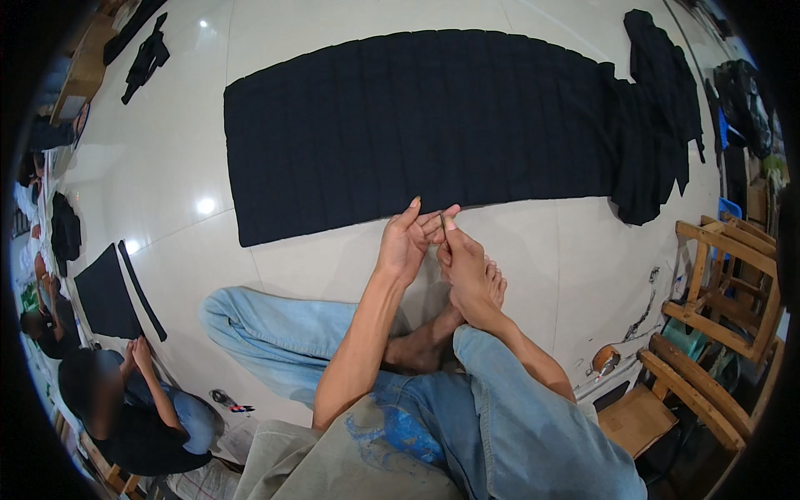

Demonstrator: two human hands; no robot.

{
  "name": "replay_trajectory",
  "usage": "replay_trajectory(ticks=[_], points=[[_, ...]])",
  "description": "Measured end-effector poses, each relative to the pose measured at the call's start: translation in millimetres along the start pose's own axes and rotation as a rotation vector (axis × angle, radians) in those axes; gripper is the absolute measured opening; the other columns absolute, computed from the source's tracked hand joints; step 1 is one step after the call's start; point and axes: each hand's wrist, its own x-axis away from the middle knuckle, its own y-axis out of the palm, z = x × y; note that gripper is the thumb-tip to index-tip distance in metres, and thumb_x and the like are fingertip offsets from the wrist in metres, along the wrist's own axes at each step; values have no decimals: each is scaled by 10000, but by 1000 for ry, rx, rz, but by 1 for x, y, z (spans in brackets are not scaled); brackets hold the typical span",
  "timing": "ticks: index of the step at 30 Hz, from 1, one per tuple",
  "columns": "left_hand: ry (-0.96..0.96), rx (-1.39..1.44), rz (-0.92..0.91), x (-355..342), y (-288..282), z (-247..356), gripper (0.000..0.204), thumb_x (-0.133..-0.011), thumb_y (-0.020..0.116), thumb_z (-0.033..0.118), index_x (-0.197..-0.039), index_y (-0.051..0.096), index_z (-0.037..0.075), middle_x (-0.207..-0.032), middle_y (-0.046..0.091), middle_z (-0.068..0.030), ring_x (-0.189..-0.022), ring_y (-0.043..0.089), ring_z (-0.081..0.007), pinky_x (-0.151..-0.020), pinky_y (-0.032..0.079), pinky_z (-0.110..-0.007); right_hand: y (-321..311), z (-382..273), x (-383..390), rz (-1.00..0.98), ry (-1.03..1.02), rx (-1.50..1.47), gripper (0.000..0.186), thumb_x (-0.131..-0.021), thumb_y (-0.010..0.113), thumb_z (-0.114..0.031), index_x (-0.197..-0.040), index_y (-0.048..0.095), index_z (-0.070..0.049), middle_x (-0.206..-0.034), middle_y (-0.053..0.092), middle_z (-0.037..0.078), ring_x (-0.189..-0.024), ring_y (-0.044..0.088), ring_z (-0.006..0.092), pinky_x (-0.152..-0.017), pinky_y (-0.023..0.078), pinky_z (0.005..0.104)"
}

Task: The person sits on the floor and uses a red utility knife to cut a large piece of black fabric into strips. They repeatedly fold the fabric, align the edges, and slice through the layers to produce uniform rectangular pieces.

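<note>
Pale, shiny tiles make the floor [533, 279], which carries everything here, and small lamp reflections lie on its left part. Across the far half of this floor a big dark cloth [417, 125] is spread almost flat, with light parallel creases over its width. Its left edge is straight, and its near edge runs just beyond the person's hands. At the right end it meets a bunched dark fabric [654, 137], which lies in folds toward the right edge of the floor; I cannot tell if both are one piece.

The person sits on the floor in light blue jeans [283, 333], with bare feet. The left hand [405, 247] is half unfolded, palm up, its thumb away from the other fingers. The right hand [463, 260] pinches a thin dark object [443, 222] between thumb and finger, close to the left fingertips; its kind is too small to tell.

Near the left edge of the floor, a co-worker [142, 417] sits with hands together beside a dark cloth panel [107, 296] and a narrow dark strip [142, 292]. Toward the far left corner lies another dark fabric piece [147, 58]. Along the right edge stand wooden stools [692, 310].
</note>
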Motion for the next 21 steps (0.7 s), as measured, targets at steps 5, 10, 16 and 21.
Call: replay_trajectory(ticks=[5, 10, 16, 21], points=[[53, -595, 283, 38, 0, 22, 359, -1076, 469, 311, -1204, 583, -5, -1216, 690, -186, -1089, 673, -255, -980, 463, -400, -46, 1, 0, 148, -204, 71, 354, -1055, 537, -369, -998, 625, -31, -761, 523, 18, -642, 434, 104, -619, 380, 281], [1058, -1744, 546, 16, -60, 96, 489, -1048, 520, 311, -1469, 460, 71, -1497, 488, -185, -1443, 388, -332, -1210, 229, -484, -73, -68, -48, 381, -658, 603, 416, -1038, 575, -278, -1297, 580, 49, -1120, 617, 156, -905, 555, 223, -851, 465, 380], [839, -2093, 775, -11, -86, 91, 690, -1053, 440, 446, -1587, 272, 42, -1670, 200, -169, -1550, 130, -371, -1219, 57, -613, -121, -68, -103, 469, -878, 937, 479, -1015, 603, -294, -1350, 545, 44, -1373, 575, 256, -1244, 585, 395, -990, 510, 419], [704, -1948, 753, 16, -39, -3, 742, -1005, 526, 443, -1560, 315, -3, -1652, 205, -228, -1539, 130, -418, -1209, 54, -638, -195, -74, -103, 632, -732, 947, 499, -1031, 574, -352, -1353, 555, 29, -1299, 619, 259, -1123, 642, 392, -955, 523, 428]])
